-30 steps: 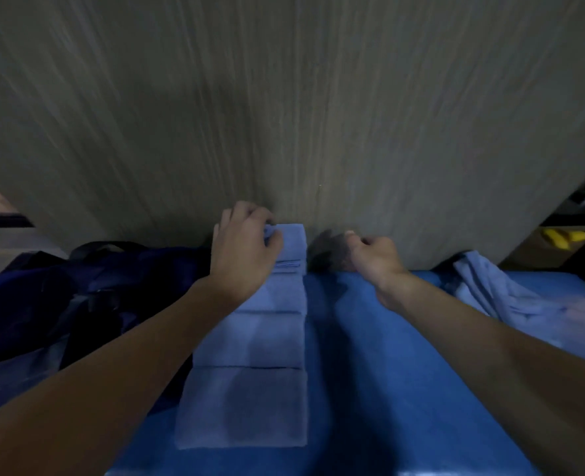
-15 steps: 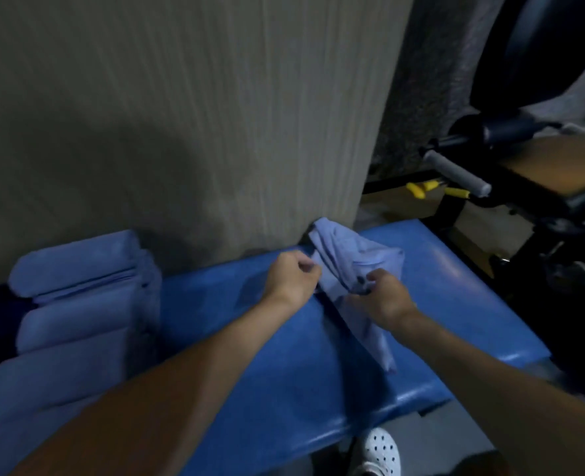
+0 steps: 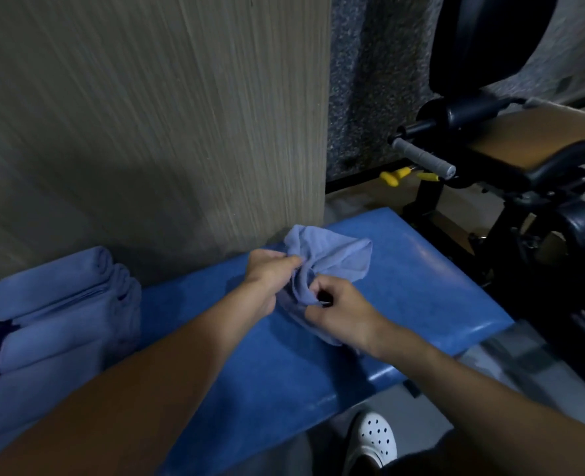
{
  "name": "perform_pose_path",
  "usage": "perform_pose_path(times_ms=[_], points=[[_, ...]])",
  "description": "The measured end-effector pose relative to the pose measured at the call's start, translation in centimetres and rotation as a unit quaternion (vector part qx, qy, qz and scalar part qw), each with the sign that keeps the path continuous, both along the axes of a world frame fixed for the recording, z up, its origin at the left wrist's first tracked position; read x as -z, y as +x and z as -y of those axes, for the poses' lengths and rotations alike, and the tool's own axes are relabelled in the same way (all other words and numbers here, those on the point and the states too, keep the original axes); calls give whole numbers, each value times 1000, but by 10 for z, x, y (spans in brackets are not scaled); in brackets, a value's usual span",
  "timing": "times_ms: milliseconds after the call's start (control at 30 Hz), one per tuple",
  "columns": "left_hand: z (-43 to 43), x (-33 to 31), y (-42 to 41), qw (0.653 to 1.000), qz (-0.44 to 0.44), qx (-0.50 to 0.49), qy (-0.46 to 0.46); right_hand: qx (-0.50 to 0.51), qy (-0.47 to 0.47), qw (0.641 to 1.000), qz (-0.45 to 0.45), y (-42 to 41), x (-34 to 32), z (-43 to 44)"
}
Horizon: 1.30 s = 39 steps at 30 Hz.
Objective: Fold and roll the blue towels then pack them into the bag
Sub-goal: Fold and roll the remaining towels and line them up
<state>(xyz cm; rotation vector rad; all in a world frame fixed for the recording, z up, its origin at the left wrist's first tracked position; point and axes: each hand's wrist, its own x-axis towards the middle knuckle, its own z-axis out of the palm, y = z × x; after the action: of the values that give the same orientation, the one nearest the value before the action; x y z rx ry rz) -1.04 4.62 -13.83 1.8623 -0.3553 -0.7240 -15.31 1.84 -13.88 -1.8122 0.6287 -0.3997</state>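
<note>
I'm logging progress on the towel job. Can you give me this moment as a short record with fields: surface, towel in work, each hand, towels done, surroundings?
surface: blue padded bench
towel in work: crumpled blue towel, bunched and unfolded, over the bench
left: left hand pinches the towel's upper part
right: right hand grips the towel lower down
towels done: finished towels, folded or rolled, in a row at the bench's left end
behind: wood-grain panel
right side: black exercise machine

Blue bench (image 3: 421, 269), wood panel (image 3: 181, 115), white clog (image 3: 375, 438)
</note>
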Motion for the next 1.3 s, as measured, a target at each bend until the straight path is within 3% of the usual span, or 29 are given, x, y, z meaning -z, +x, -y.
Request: perform_pose_path(times_ms=[100,167,233,400,467,567,667,733,800,900,1033,1100,1300], points=[[-18,-16,-1,999,44,2,-30,16,104,994,24,-12,-8,-8],[-34,-32,-2,997,49,13,-65,102,137,984,45,-14,-15,-11],[-51,-50,-4,994,45,22,-100,174,99,979,48,-13,-22,-14],[-89,-106,-17,979,79,79,-170,116,41,990,66,-10,-51,-36],[-103,-126,-21,974,110,91,-177,169,26,982,74,-8,-63,-44],[-124,-151,-22,972,123,73,-187,288,179,938,76,-3,-79,-44],[-144,-164,-21,973,82,51,-208,289,305,907,-15,-8,-77,-45],[-157,-167,-19,973,53,49,-219,213,431,875,-50,-13,-69,-56],[-168,-168,-18,974,43,55,-215,149,489,858,-48,-15,-58,-69],[-181,-165,-15,976,9,46,-213,134,480,867,-19,-13,-56,-81],[-205,-152,-3,969,-170,38,-175,126,513,846,77,-14,-72,-77],[-216,-145,5,960,-237,3,-147,129,491,855,104,-19,-84,-72],[-226,-126,14,957,-273,-4,-97,159,374,902,143,-25,-104,-56]])
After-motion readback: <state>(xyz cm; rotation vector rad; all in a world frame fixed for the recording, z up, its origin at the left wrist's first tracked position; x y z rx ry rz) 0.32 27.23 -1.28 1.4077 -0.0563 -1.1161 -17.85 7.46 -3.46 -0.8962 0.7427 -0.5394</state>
